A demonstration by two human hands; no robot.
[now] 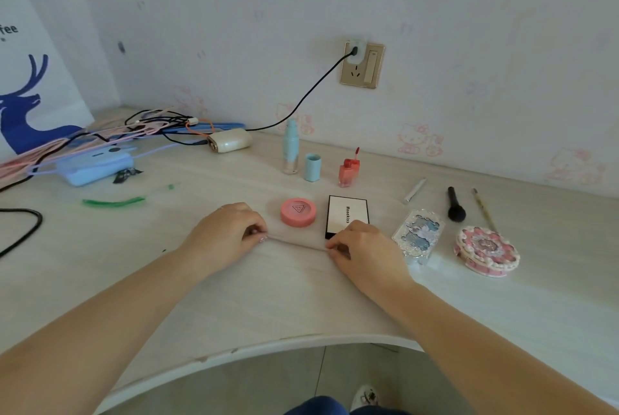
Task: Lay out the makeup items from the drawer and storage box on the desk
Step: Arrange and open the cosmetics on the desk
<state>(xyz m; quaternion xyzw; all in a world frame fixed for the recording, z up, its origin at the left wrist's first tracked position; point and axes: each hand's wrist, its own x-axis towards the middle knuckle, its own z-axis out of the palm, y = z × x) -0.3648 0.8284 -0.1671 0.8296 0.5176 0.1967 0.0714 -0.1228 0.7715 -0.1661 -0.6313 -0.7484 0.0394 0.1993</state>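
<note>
My left hand [226, 233] and my right hand [363, 248] each pinch one end of a thin pale stick [296, 244] lying flat on the desk [268, 297]. Just behind it sit a round pink compact [298, 212] and a white black-edged palette [347, 213]. To the right lie an ornate blue compact [418, 235], a pink cake-shaped case [486, 251], a black brush [455, 205], a thin pencil [484, 210] and a silver tube [414, 190]. Further back stand a light blue bottle [290, 146], its cap [312, 167] and a red lip gloss [349, 170].
A tangle of cables [134, 128], a blue power bank [97, 168] and a cream device [229, 140] crowd the back left, beside a white bag with a blue deer [30, 86]. A wall socket [361, 64] holds a plugged black cord. A green strip [114, 202] lies left.
</note>
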